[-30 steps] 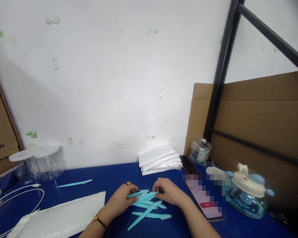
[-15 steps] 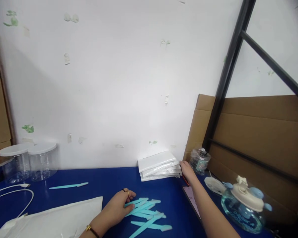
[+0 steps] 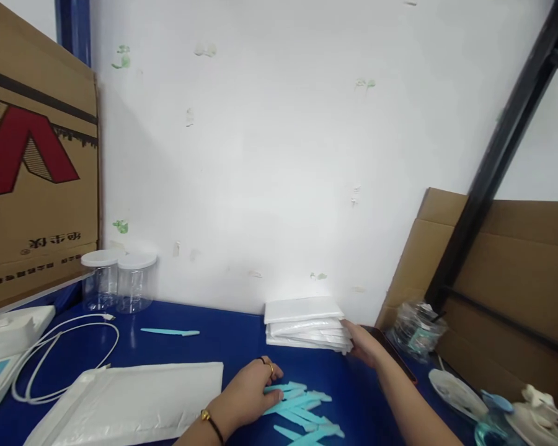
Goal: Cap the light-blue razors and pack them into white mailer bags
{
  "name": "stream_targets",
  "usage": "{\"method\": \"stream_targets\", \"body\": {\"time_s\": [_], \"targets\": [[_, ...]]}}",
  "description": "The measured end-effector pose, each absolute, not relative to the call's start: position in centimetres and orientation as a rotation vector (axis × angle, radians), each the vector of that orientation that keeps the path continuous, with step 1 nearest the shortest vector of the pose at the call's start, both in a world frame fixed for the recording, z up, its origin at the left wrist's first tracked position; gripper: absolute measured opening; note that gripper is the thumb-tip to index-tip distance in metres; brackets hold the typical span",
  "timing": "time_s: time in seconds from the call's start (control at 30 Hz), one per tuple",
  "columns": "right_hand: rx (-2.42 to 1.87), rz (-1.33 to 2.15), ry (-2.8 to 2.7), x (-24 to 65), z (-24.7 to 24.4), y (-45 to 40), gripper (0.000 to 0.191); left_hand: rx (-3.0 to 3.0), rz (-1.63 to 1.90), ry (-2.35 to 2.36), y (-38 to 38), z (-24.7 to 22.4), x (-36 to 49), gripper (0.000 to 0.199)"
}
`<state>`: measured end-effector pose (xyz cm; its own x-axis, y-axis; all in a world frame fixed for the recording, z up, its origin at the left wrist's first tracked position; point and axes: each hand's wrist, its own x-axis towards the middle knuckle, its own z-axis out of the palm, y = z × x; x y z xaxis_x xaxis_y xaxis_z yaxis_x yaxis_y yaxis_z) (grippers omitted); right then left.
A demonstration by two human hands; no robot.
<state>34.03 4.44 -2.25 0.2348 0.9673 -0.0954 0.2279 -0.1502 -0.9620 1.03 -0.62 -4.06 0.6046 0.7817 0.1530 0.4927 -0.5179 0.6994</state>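
My left hand [image 3: 253, 391], with a ring and a dark bracelet, rests at the left end of a pile of turquoise plastic knife-like tools [image 3: 302, 409]; its fingers are curled around the nearest ones, and whether it grips any is unclear. At the right side of a stack of white padded packets [image 3: 307, 325] is my right hand [image 3: 363, 344], its fingertips partly hidden behind the stack's edge. One more turquoise tool [image 3: 170, 332] lies apart on the blue table [image 3: 242, 347]. A large white padded envelope [image 3: 139, 396] lies flat left of my left hand.
Two clear lidded jars [image 3: 136, 285] stand at the back left, near a white cable [image 3: 67, 322] and a large carton [image 3: 37, 155]. On the right are a dark phone [image 3: 390, 353], a plastic-wrapped item [image 3: 419, 331], a white lid [image 3: 456, 393] and a teal bottle [image 3: 493, 427].
The view has swung left, showing more of the carton. The packet stack sits squarer, with my right hand still at its side. The phone lies farther right, behind my right wrist.
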Motion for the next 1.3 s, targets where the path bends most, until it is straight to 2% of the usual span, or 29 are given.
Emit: {"method": "stream_targets", "body": {"time_s": [0.1, 0.2, 0.4, 0.5, 0.6, 0.7, 0.9, 1.07, 1.2, 1.3], "targets": [[-1.517, 1.213, -1.084, 29.5, -1.7, 5.0, 0.037, 2.228, 0.596, 0.993, -0.7, -3.9, 1.0, 0.034], [-1.503, 1.256, -1.094, 25.2, -1.1, 5.7, 0.037, 2.227, 0.574, 1.011, -0.8, -3.5, 1.1, 0.033], [-1.518, 1.242, -1.136, 21.8, -0.6, 6.4, 0.046, 2.313, 0.513, 1.153, -0.8, -2.6, 1.2, 0.02], [-1.559, 1.081, -1.22, 23.3, -0.2, 5.0, 0.053, 2.265, 0.455, 1.219, -0.7, -2.8, 1.4, 0.015], [-1.558, 0.878, -1.549, 25.2, -0.4, 2.2, 0.044, 2.202, 0.416, 1.228, -0.3, -3.3, 1.5, 0.013], [-1.408, 0.892, -1.956, 25.9, -1.2, -1.0, 0.028, 2.14, 0.443, 1.242, 0.0, -3.6, 1.5, 0.013], [-1.395, 0.759, -2.034, 24.7, -3.2, -3.1, 0.011, 2.136, 0.49, 1.202, 0.0, -3.3, 1.5, 0.019], [-1.416, 0.656, -2.053, 24.5, -3.6, -2.7, 0.007, 2.272, 0.425, 1.2, -0.1, -3.0, 1.8, 0.014], [-1.424, 0.576, -2.04, 24.3, -3.7, -2.6, 0.015, 2.346, 0.479, 1.247, 0.2, -3.2, 2.2, 0.013], [-1.444, 0.523, -2.011, 24.1, -3.7, -2.3, 0.012, 2.334, 0.519, 1.265, 0.6, -3.4, 2.4, 0.014]]}}
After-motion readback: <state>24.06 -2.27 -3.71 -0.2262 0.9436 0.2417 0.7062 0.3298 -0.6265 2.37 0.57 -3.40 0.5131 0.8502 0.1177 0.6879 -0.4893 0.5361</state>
